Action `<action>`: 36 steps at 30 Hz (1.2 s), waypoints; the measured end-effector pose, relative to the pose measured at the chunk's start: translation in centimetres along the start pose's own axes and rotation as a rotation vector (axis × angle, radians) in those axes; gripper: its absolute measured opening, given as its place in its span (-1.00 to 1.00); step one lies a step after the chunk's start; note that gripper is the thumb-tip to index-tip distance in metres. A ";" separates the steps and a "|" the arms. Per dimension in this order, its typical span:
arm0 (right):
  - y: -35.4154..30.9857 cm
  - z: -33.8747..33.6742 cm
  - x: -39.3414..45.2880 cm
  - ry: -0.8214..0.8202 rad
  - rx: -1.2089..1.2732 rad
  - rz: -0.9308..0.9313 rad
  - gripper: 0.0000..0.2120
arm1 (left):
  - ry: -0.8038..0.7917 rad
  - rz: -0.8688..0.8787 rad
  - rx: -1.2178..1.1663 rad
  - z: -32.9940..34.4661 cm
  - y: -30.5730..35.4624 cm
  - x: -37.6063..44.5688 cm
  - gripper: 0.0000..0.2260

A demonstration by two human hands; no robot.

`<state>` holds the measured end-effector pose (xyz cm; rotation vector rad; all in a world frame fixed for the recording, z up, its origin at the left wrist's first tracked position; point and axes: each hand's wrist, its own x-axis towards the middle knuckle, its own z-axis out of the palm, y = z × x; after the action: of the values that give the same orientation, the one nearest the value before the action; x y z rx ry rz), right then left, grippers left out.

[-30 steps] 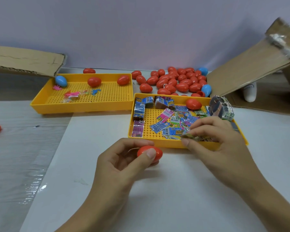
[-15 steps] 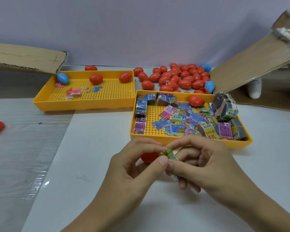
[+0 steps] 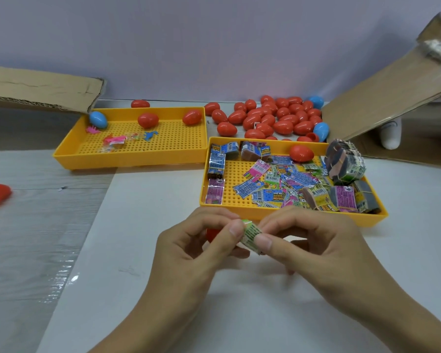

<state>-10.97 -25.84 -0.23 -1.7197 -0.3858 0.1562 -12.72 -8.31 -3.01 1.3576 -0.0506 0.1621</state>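
before the yellow tray, both hands pinch a green leaflet.

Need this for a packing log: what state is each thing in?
left hand: holds the red egg, thumb on the green leaflet.
right hand: pinches the green leaflet.
green leaflet: folded, between both hands.
red egg: mostly hidden; open or closed unclear.
egg pile: closed, on the table.
near tray: part filled with loose leaflets.

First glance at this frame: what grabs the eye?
The heap of red eggs at the back stands out most. Front centre, the left hand and right hand pinch a folded leaflet between them, the left also holding an egg. Just behind, a yellow tray holds scattered loose leaflets.
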 end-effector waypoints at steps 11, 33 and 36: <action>0.2 -0.1 0.3 0.003 0.196 0.145 -0.88 | -0.072 -0.057 -0.040 -0.2 0.0 0.0 -0.76; 0.7 0.4 -0.2 0.146 -0.030 -0.126 -0.93 | 0.031 0.036 -0.005 -0.2 -0.4 0.0 -0.91; 0.4 0.5 -0.4 0.062 -0.025 -0.093 -0.87 | 0.044 0.114 0.088 -0.2 -0.4 -0.1 -0.89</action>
<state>-11.41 -25.59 -0.73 -1.7237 -0.4223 0.0303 -12.75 -8.21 -3.47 1.4393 -0.0850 0.2929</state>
